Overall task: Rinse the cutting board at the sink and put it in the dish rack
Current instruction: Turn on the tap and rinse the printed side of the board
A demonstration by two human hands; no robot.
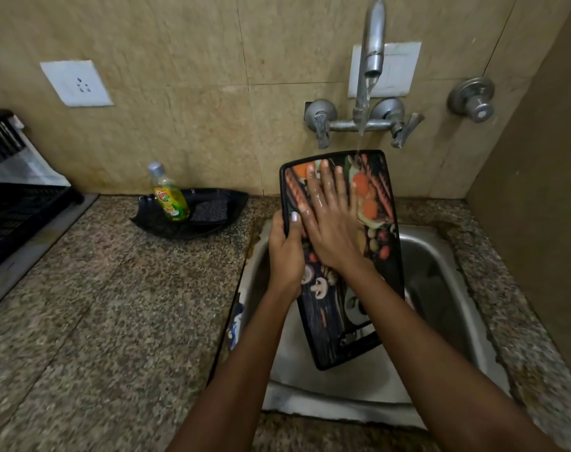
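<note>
A black cutting board (380, 265) printed with vegetables stands tilted over the steel sink (440, 275). Water runs from the wall tap (373, 53) onto the board's top edge. My left hand (285, 252) grips the board's left edge, thumb on the printed face. My right hand (331, 216) lies flat on that face with wet, straight fingers spread. The black dish rack (13, 210) stands at the far left of the counter.
A green dish-soap bottle (170, 197) and a dark scrub pad (210, 210) lie in a black tray (235, 199) behind the sink's left corner. Granite counter (114, 305) spans the left. A brown wall (538, 207) closes the right side. A valve knob (473, 99) sticks out there.
</note>
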